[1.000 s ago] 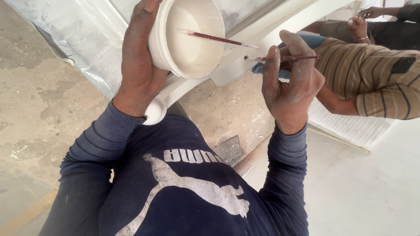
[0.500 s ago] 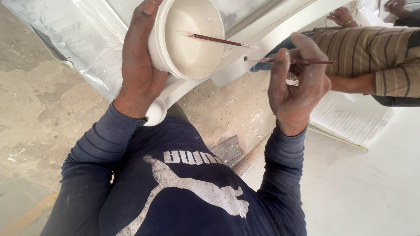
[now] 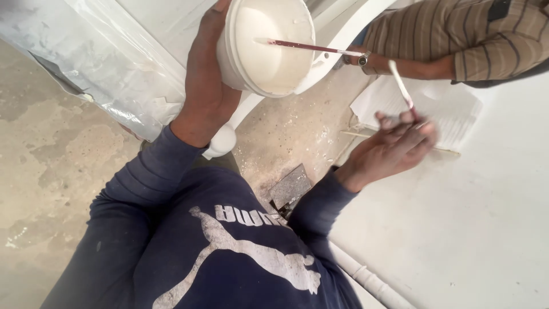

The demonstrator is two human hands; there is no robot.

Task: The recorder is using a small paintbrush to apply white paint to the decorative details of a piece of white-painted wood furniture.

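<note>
Right hand has dropped away from the tub since 0.5 s ago: it was up near the rim w/ its brush level, now it sits lower & to the right, blurred, brush tipped up steep, pale handle end pointing up-left. Fingers pinch the brush low down near its dark red part; exact grip is hard to make out thru the blur. Left hand hasn't moved, clamped round the side of the white tub, mouth facing the camera, pale paint inside. A 2nd brush lies across the tub's opening, long axis nearly level, bristle end in the paint at left, handle sticking out past the right rim. So the tub is up-left of the right hand; left hand is on it. Another person's striped sleeve crosses top right, their hand mostly hidden. White sheet lies on the floor beyond.
</note>
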